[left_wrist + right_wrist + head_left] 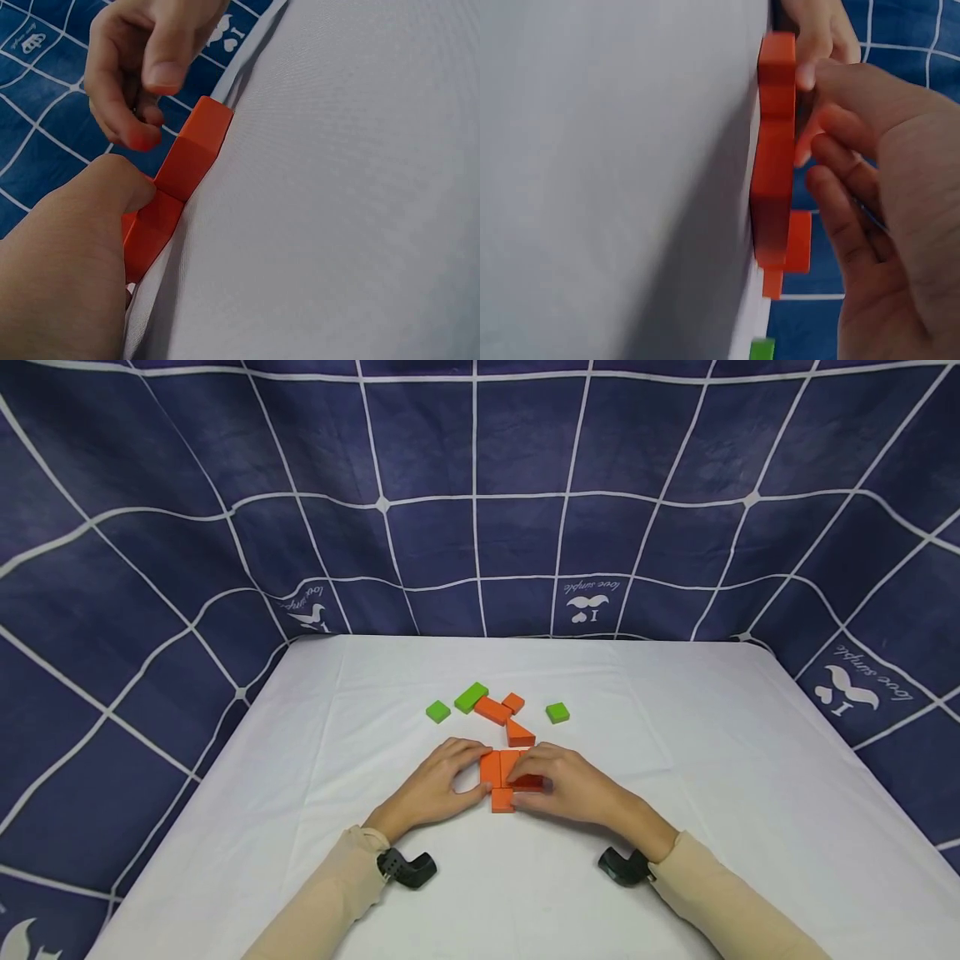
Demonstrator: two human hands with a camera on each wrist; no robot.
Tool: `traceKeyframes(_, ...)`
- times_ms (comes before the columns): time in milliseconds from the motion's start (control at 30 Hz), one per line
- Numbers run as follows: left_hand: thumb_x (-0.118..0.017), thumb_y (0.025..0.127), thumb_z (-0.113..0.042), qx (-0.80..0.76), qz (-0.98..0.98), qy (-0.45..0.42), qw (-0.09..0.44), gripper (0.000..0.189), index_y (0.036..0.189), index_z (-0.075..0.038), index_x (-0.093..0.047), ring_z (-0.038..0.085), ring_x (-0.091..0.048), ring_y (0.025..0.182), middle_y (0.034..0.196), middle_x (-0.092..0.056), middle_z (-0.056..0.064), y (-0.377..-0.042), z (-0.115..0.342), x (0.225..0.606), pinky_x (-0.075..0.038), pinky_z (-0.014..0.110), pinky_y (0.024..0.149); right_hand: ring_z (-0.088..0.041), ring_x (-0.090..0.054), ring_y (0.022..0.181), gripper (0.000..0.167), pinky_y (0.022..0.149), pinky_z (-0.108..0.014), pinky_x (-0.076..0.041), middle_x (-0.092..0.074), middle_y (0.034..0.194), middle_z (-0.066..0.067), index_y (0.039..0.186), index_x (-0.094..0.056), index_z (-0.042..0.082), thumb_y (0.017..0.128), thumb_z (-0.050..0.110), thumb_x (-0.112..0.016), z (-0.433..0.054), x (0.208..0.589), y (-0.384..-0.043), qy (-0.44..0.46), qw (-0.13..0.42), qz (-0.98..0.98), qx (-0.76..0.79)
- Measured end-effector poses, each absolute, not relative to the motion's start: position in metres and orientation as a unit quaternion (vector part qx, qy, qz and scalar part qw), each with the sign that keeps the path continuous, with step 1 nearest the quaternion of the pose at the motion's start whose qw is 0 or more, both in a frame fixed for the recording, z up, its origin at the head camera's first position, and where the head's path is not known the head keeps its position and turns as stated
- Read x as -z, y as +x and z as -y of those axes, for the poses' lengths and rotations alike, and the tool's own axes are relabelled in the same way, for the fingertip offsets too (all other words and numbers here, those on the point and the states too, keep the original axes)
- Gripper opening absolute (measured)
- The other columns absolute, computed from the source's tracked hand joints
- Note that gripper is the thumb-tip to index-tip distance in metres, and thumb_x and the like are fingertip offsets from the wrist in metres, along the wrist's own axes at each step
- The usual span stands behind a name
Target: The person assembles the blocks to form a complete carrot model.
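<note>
Several orange blocks (490,768) lie side by side near the middle of the white table, with a small orange block (502,801) against their near edge. My left hand (431,781) holds the leftmost block between the thumb at its near end and fingers at its far end. In the left wrist view, the thumb rests on the orange block (150,236) and hides part of it. My right hand (573,782) hovers over the right side of the group, fingers loosely bent with nothing visible between them. In the right wrist view, its thumb is close to the blocks (774,180).
Beyond the hands lie an orange triangular block (519,733), an orange rectangular block (492,711) and a small orange block (513,702). Green blocks (471,697) lie at the back, one off to the left (438,711), another to the right (557,712). A blue checked curtain (525,535) surrounds the table.
</note>
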State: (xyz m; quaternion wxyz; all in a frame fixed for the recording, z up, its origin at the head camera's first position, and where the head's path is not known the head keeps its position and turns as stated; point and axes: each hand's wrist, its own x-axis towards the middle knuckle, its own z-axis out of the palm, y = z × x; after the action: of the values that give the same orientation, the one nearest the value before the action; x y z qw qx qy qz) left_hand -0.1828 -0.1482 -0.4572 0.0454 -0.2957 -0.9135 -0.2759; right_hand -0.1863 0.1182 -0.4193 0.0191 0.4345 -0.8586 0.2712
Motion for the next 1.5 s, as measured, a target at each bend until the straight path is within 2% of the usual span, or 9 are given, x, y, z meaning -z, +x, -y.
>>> traceKeyframes(167,-0.071,0.095,-0.040,0.274,0.914,-0.296,0.047,0.055,0.143,-0.015,-0.061,0.018,-0.051,0.133,0.142,-0.060,0.000,-0.182,0.148,0.457,-0.043,0.043,0.115,-0.011,-0.066,0.112,0.023,0.100,-0.038,-0.056,-0.074,0.113,0.010,0.114,-0.078,0.018,0.093,0.027,-0.079,-0.122,0.413,-0.200,0.415,0.045,0.860,-0.293)
traceKeyframes(433,-0.071,0.095,-0.040,0.277,0.914,-0.292,0.049,0.055,0.143,-0.015,-0.061,0.018,-0.051,0.133,0.142,-0.060,0.000,-0.181,0.148,0.456,-0.043,0.043,0.115,-0.021,-0.069,0.101,0.026,0.090,-0.042,-0.060,-0.076,0.113,-0.002,0.117,-0.077,0.010,0.092,0.018,-0.078,-0.125,0.403,-0.228,0.371,0.076,0.867,-0.324)
traceKeyframes(900,-0.071,0.095,-0.039,0.272,0.916,-0.290,0.042,0.055,0.144,-0.015,-0.061,0.018,-0.050,0.135,0.143,-0.059,0.000,-0.181,0.146,0.454,-0.043,0.043,0.116,-0.027,-0.069,0.106,0.033,0.097,-0.045,-0.058,-0.072,0.126,-0.010,0.129,-0.071,0.007,0.097,0.017,-0.072,-0.123,0.413,-0.279,0.291,0.042,0.898,-0.327)
traceKeyframes(1333,-0.071,0.095,-0.038,0.273,0.916,-0.292,0.045,0.055,0.143,-0.015,-0.061,0.018,-0.051,0.134,0.142,-0.060,0.001,-0.182,0.147,0.455,-0.043,0.043,0.115,-0.032,-0.065,0.117,0.041,0.103,-0.048,-0.054,-0.068,0.134,-0.012,0.137,-0.066,0.006,0.097,0.013,-0.071,-0.115,0.422,-0.301,0.296,0.002,0.905,-0.307)
traceKeyframes(1500,-0.071,0.094,-0.039,0.270,0.918,-0.289,0.043,0.055,0.143,-0.015,-0.061,0.018,-0.051,0.134,0.142,-0.060,0.001,-0.182,0.147,0.456,-0.043,0.042,0.116,-0.031,-0.063,0.117,0.044,0.102,-0.048,-0.053,-0.067,0.136,-0.013,0.141,-0.064,0.007,0.097,0.011,-0.068,-0.112,0.425,-0.306,0.310,-0.010,0.907,-0.285)
